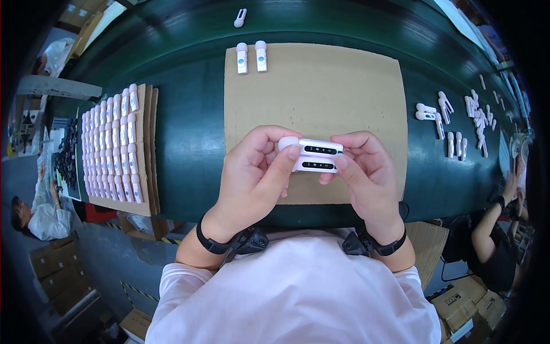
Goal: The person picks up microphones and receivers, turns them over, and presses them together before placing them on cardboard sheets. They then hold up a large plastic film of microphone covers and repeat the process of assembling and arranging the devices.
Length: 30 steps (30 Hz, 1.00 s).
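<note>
At the far left a co-worker in a white top (48,215) sits beside the dark green counter (189,137). Next, close rows of small white devices with rounded pinkish heads (112,143) lie on stacked cardboard sheets (153,172). Toward the middle, a wide tan cardboard sheet (321,92) carries two upright-laid devices (251,59) near its top left corner, with a lone device (240,18) on the counter beyond. Over this sheet the left hand (263,166) pinches the round-headed end of two held devices (318,157), one above the other, black panels facing up; the lower one's head is hidden. The right hand (364,166) pinches their other ends between thumb and fingers. If either thumb eases off, the lower device, seemingly gripped less fully, could slip and drop; squeezing unevenly might make the smooth casings slide and rub. Farther right, loose devices (452,123) lie scattered at mixed angles, where a passing sleeve could knock them together
</note>
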Each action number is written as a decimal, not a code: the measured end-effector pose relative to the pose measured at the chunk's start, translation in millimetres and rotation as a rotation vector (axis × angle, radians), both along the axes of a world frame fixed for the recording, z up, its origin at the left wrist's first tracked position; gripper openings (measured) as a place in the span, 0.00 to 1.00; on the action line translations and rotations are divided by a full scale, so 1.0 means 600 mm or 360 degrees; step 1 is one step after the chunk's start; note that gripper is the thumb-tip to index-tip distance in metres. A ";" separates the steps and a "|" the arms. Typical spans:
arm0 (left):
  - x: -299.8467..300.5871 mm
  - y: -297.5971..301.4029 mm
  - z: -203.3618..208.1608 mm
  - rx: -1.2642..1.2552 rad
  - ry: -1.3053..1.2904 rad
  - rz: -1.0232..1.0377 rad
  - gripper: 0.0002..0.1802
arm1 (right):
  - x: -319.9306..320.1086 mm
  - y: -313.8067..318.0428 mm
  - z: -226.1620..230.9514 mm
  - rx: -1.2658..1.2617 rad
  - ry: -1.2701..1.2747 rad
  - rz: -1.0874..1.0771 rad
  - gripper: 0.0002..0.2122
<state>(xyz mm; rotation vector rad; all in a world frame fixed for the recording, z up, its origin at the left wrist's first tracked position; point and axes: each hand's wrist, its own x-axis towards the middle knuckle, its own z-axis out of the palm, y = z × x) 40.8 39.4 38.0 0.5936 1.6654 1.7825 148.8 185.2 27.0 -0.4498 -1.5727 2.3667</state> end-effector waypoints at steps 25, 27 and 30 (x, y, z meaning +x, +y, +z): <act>-0.226 -0.105 -0.076 -0.0204 0.0488 0.0812 0.11 | 0.062 0.035 0.031 0.0573 0.0102 -0.0076 0.13; -0.251 -0.113 -0.097 -0.0350 0.0450 0.0860 0.12 | 0.069 0.037 0.030 0.0663 0.0123 -0.0108 0.13; -0.276 -0.119 -0.143 -0.0571 0.0608 0.0898 0.12 | 0.076 0.037 0.033 0.0664 0.0124 -0.0089 0.12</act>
